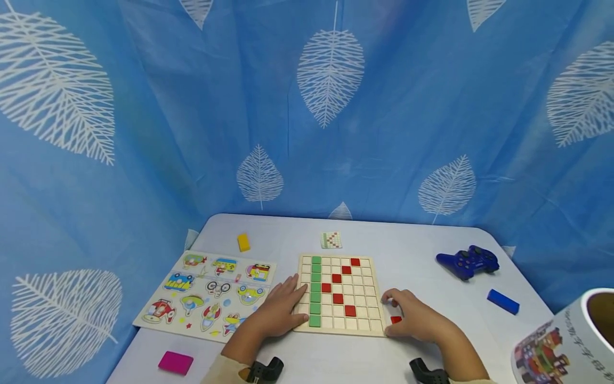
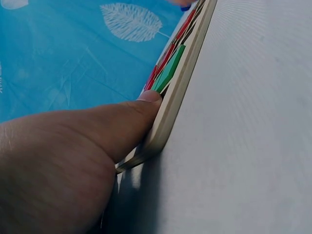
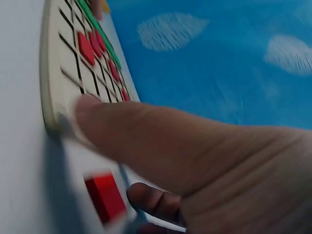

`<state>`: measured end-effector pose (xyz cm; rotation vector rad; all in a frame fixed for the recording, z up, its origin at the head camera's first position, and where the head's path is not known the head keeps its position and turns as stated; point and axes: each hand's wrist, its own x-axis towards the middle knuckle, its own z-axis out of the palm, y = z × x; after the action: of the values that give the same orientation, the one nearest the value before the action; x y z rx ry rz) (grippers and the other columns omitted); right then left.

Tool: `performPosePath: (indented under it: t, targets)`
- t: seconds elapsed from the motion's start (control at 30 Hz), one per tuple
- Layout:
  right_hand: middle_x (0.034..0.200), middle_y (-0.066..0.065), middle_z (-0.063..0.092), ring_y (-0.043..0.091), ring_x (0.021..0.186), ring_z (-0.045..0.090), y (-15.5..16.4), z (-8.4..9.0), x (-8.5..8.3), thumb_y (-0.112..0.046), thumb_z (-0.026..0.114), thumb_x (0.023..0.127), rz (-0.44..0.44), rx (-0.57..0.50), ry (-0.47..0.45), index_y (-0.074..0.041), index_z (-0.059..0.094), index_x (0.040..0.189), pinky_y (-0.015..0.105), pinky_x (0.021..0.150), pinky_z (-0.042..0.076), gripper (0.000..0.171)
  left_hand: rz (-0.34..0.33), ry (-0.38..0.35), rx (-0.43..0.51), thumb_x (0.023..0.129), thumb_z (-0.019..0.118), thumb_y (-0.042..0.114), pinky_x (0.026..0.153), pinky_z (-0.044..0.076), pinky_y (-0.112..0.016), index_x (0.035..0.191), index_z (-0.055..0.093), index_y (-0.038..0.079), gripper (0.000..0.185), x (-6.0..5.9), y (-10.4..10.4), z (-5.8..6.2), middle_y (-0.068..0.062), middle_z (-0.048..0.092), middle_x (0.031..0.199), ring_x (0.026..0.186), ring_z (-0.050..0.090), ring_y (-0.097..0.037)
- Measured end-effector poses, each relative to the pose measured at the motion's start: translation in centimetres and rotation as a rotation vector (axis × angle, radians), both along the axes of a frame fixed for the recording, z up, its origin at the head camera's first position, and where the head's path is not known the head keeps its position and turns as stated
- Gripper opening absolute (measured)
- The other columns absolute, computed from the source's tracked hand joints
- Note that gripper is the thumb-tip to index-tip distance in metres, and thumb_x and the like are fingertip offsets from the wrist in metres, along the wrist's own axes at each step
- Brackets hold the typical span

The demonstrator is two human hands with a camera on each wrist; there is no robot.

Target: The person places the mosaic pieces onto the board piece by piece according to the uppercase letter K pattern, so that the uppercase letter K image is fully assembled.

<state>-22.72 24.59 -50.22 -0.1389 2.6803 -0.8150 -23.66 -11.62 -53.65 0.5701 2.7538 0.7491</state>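
A wooden grid board (image 1: 339, 323) lies flat on the white table, with a column of green tiles (image 1: 315, 296) near its left side and several red tiles (image 1: 337, 278) in a bent diagonal. My left hand (image 1: 277, 311) rests along the board's left edge, fingers extended; its thumb lies over the near corner beside a green tile (image 2: 168, 73). At the opposite edge is my right hand (image 1: 414, 316), thumb at the near right corner and fingers loosely bent. Between that thumb and the fingers, a loose red block (image 3: 106, 196) sits on the table just off the board.
A small pattern card (image 1: 331, 240) lies behind the board. To the left are a picture puzzle (image 1: 192, 288), a yellow block (image 1: 243, 242) and a magenta block (image 1: 176, 363). On the right are a blue game controller (image 1: 467, 262), a blue block (image 1: 503, 302) and a printed white container (image 1: 561, 341).
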Motion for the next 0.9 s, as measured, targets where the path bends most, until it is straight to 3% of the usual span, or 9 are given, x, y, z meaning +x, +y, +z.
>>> performPosePath:
  t: [0.1,0.27,0.5,0.67,0.9]
  targets:
    - [0.107,0.005,0.056,0.021,0.096,0.053,1.5,-0.1,0.3,-0.023,0.096,0.073,0.002,0.000,-0.047,-0.023,0.063,0.116,0.041,0.082,0.046,0.054,0.003,0.005,-0.006,0.097,0.068,0.052,0.131,0.013,-0.054,0.164,0.038,0.020,0.080,0.0,0.0,0.0,-0.007,0.014,0.177,0.164,0.011,-0.029]
    - [0.088,0.004,0.053,0.020,0.083,0.050,2.1,-1.0,0.1,-0.012,0.088,0.081,-0.032,-0.062,-0.003,-0.018,0.065,0.102,0.036,0.072,0.038,0.032,0.010,0.010,-0.005,0.097,0.068,0.052,0.132,0.013,-0.054,0.164,0.038,0.020,0.080,-0.1,0.0,0.0,-0.006,0.014,0.177,0.164,0.011,-0.029]
    - [0.099,-0.001,0.059,0.019,0.097,0.053,1.9,-1.4,-0.3,-0.013,0.088,0.080,-0.036,-0.021,-0.005,-0.020,0.068,0.104,0.043,0.088,0.047,0.033,0.009,-0.004,-0.002,0.097,0.069,0.052,0.132,0.013,-0.054,0.164,0.038,0.019,0.080,0.0,-0.1,0.0,-0.007,0.014,0.177,0.164,0.011,-0.029]
    - [0.103,0.000,0.061,0.019,0.097,0.053,2.1,-1.4,-0.3,-0.017,0.087,0.083,-0.041,-0.015,0.069,-0.019,0.069,0.098,0.044,0.091,0.048,0.024,0.005,0.006,0.000,0.098,0.068,0.051,0.132,0.012,-0.054,0.164,0.038,0.018,0.080,0.0,-0.1,0.1,-0.008,0.014,0.177,0.164,0.011,-0.029]
    - [0.091,0.000,0.061,0.018,0.082,0.052,0.8,-0.9,0.4,-0.020,0.086,0.086,-0.067,-0.124,0.096,-0.016,0.070,0.102,0.033,0.070,0.044,0.023,0.005,-0.002,0.005,0.097,0.068,0.053,0.132,0.013,-0.054,0.164,0.038,0.020,0.080,0.0,0.0,-0.1,-0.006,0.014,0.177,0.164,0.011,-0.028]
